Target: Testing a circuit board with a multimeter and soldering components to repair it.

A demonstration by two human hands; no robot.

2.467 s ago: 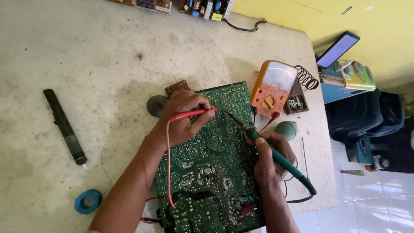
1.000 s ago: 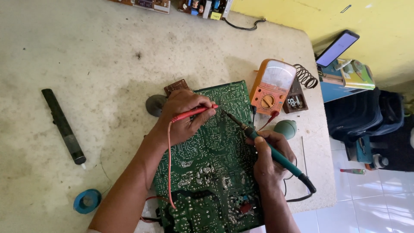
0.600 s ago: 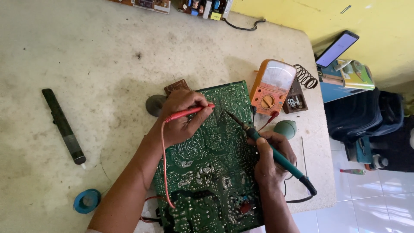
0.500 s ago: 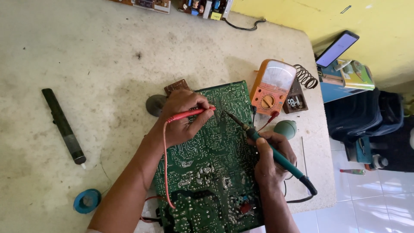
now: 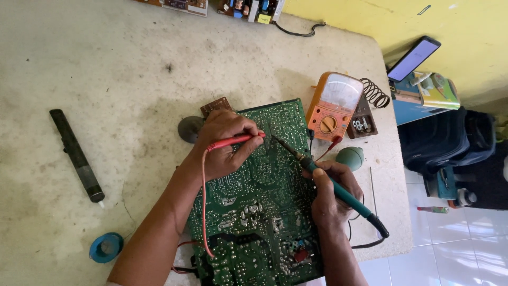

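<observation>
A large green circuit board lies solder side up on the worn table. My left hand rests on the board's upper left part and grips a red meter probe, tip pointing right. My right hand holds a teal-handled soldering iron, its metal tip touching the board near the top middle, close to the probe tip. An orange analog multimeter stands just beyond the board's upper right corner.
A black rod-shaped tool lies at the left. A blue tape roll sits at the lower left. A coiled spring stand, a small green round object, other boards at the far edge, and a phone on a side stand are around.
My left hand shifted the red probe slightly on the board. My right hand and the soldering iron stayed almost still.
</observation>
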